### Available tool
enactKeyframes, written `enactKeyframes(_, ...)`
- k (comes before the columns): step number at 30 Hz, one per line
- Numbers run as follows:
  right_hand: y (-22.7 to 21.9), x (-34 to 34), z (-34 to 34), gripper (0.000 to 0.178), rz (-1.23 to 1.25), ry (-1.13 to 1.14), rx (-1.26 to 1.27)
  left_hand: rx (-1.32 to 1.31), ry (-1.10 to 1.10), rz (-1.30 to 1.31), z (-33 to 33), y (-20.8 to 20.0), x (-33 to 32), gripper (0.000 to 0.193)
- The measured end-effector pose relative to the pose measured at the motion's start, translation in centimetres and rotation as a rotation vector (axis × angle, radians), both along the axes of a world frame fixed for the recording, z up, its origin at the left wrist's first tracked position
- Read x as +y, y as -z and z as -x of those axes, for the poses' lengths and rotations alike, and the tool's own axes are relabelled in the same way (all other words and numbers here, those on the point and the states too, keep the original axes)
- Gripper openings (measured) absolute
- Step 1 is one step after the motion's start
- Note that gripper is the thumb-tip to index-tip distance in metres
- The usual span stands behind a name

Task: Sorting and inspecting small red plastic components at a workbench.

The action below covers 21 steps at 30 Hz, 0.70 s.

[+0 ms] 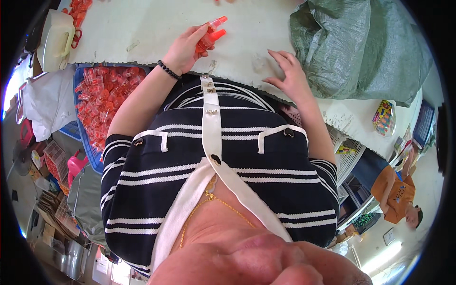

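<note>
My left hand [186, 46], with a dark beaded bracelet at its wrist, is closed around a couple of red plastic pieces [205, 43]. They look like small see-through bottles with tapered tips, which point up and to the right past the fingers. My right hand [293, 78] hovers at the table's near edge, its thumb and fingers spread and nothing between them. Just left of its fingertips lies a small clear plastic piece [259, 62], too faint to make out exactly. Both forearms rest near the edge of the white table [156, 28].
A blue basket [77, 95] heaped with similar red pieces stands below the table at left. A cream plastic jug [56, 40] and red-handled scissors [76, 39] are at far left. A large green-grey sack [351, 52] covers the right side. A person [399, 194] is farther right.
</note>
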State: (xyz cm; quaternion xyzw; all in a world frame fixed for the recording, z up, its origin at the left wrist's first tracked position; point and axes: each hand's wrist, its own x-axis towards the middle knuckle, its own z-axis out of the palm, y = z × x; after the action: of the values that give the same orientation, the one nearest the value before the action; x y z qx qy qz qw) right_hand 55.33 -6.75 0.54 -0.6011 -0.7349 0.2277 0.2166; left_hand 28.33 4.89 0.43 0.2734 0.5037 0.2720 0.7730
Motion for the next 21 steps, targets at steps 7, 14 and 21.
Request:
enactKeyframes(7,1.9,2.8,3.4,0.046,-0.061,-0.154,0.033,0.091,0.094,-0.114,-0.6,0.3,-0.2,0.040)
enactKeyframes(14,1.5,7.0,7.5,0.028,0.079,0.195,0.517,0.156,0.068,-0.300,-1.5,-1.2,-0.5,0.037)
enactKeyframes(21,1.5,7.4,9.4,0.030,0.171,0.198,0.974,0.393,-0.094,-0.689,-1.3,0.9,0.5,0.041)
